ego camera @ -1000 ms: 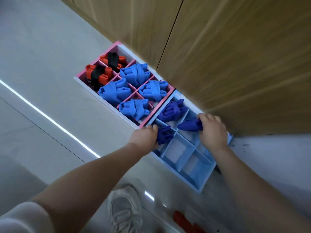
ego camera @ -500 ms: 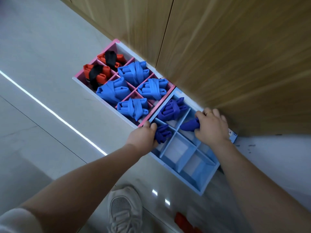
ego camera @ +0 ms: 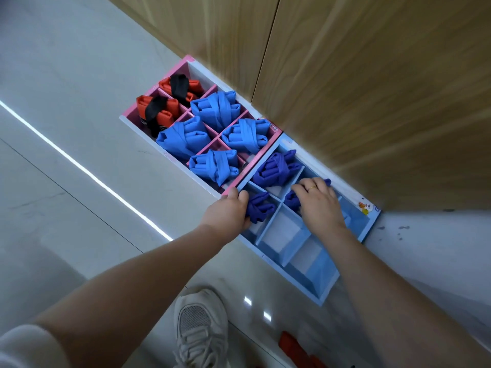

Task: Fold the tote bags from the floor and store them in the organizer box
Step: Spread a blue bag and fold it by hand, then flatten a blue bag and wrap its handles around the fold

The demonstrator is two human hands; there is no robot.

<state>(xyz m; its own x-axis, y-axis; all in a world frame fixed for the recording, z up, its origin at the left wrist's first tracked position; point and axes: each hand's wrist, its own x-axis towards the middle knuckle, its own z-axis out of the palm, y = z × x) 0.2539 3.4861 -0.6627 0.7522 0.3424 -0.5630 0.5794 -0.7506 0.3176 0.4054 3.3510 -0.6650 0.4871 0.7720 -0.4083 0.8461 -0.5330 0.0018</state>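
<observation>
A light blue organizer box (ego camera: 354,227) lies on the floor against the wooden cabinet. My left hand (ego camera: 227,212) grips a folded dark blue tote bag (ego camera: 259,207) in the box's near-left compartment, thumb by the rim. My right hand (ego camera: 318,204) lies over a second dark blue tote bag (ego camera: 291,200) in the compartment behind it, with fingers curved round the bag; most of that bag is hidden under the hand. A third dark blue bag (ego camera: 276,168) sits in the far-left compartment. The other compartments show bare bottoms.
A pink organizer box (ego camera: 159,85) adjoins on the left, holding several light blue bags (ego camera: 186,136) and two red bags with black straps (ego camera: 156,110). A wooden cabinet (ego camera: 372,75) stands right behind. My white shoe (ego camera: 202,325) and red fabric (ego camera: 292,346) are on the floor.
My right hand has brought its dark blue bag down and leftwards into the compartment. My left hand has stayed on its bag in the near-left compartment.
</observation>
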